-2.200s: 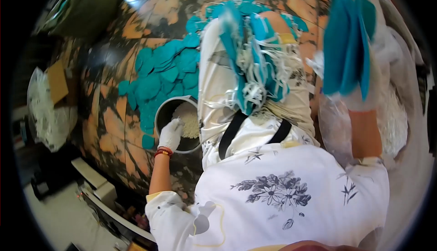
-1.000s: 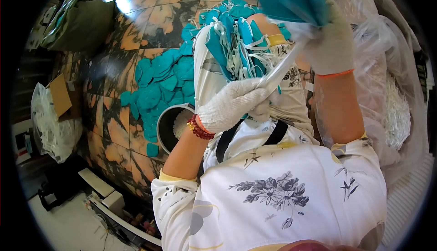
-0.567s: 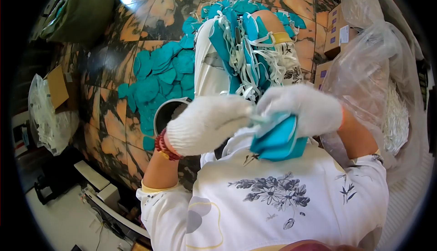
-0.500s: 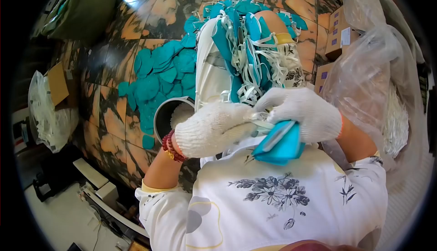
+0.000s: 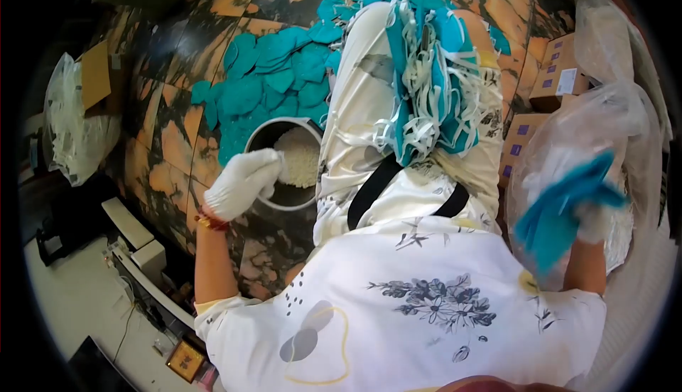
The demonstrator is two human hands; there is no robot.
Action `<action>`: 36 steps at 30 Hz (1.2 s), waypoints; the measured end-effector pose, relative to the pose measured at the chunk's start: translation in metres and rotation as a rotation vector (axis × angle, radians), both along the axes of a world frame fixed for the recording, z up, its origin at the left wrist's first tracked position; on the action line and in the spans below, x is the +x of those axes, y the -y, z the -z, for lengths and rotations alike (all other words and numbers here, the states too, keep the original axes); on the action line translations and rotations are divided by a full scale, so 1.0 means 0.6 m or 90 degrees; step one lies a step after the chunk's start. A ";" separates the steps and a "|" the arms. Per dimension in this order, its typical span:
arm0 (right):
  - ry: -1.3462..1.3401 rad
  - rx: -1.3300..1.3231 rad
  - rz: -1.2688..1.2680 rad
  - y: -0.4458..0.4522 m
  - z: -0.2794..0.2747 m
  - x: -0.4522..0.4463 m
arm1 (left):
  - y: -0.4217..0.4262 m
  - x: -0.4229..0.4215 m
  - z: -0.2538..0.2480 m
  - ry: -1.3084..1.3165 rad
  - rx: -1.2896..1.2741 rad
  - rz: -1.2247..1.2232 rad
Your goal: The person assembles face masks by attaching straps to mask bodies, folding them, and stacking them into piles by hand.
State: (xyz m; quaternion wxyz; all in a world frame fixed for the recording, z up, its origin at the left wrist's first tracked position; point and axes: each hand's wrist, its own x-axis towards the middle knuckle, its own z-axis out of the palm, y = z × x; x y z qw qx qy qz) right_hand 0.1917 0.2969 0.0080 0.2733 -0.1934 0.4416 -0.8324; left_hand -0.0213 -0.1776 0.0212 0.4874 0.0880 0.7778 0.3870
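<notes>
My left hand (image 5: 245, 184), in a white knit glove, is over the near left side of a pot (image 5: 259, 135). Its fingers are closed, and what they may hold cannot be made out. White granules like rice (image 5: 302, 157) lie in the pot. Far to the right, my gloved right hand (image 5: 591, 223) grips a teal fabric pouch (image 5: 554, 214), blurred by motion and partly covering the hand. Across my lap lies a bundle of teal fabric pieces with white straps (image 5: 433, 86).
Teal fabric pieces (image 5: 263, 93) are heaped on the marble-patterned floor (image 5: 160, 157) beyond the pot. Cardboard boxes (image 5: 558, 72) and clear plastic bags (image 5: 604, 125) stand on the right. At the left is another plastic-wrapped bundle (image 5: 78, 129).
My hands have parted from in front of my chest. The left moved left to the pot; the right swung far right with the teal pouch. The view has shifted slightly.
</notes>
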 end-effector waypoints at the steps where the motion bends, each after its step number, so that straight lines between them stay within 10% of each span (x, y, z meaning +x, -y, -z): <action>1: 0.025 0.198 0.281 0.010 -0.047 0.056 | 0.000 0.008 0.036 -0.064 -0.004 0.017; 3: 0.023 0.472 0.614 0.047 -0.069 0.045 | 0.010 0.010 0.130 -0.093 -0.032 0.054; 8: 0.050 0.581 0.617 0.168 -0.077 -0.080 | 0.030 0.022 0.250 -0.425 -0.140 0.149; 13: 0.014 0.408 0.616 0.210 -0.059 -0.131 | -0.092 0.021 0.113 -0.546 0.056 -0.007; 18: -0.007 0.407 0.498 0.237 -0.067 -0.149 | -0.215 0.055 -0.023 -0.277 0.476 -0.123; 25: 0.169 0.250 0.763 0.178 -0.077 -0.125 | -0.231 0.047 -0.055 -0.254 0.545 -0.392; 29: -0.077 0.442 0.902 0.147 -0.077 -0.125 | -0.220 0.040 -0.081 -0.281 0.462 -0.383; 36: -0.145 0.562 0.486 0.203 -0.098 -0.164 | -0.235 0.058 -0.078 -0.256 0.485 -0.315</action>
